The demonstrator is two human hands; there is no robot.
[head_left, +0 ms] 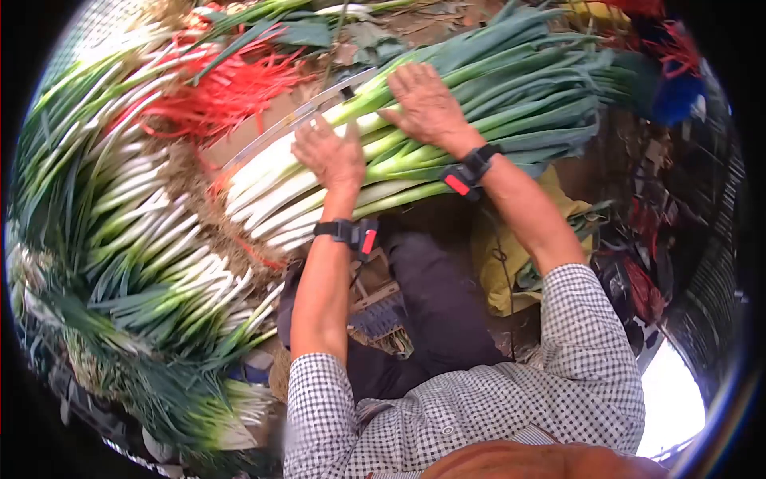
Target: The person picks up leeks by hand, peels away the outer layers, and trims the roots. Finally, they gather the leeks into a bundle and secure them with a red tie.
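A large pile of leeks [495, 96] lies in front of me, white ends to the left and dark green leaves to the right. My left hand [331, 153] rests on the white stalks with its fingers apart. Farther right, my right hand [427, 108] lies spread over the pale green part of the stalks. Both palms face down on the leeks. A long metal strip [299, 114] runs along the far side of the pile, partly hidden by the leeks.
Many thinner green onions [152, 239] are heaped on the left. Red plastic strips [231, 84] lie at the upper left. A yellow sack [499, 259] is right of my knees, with dark and red bags [638, 271] beyond it.
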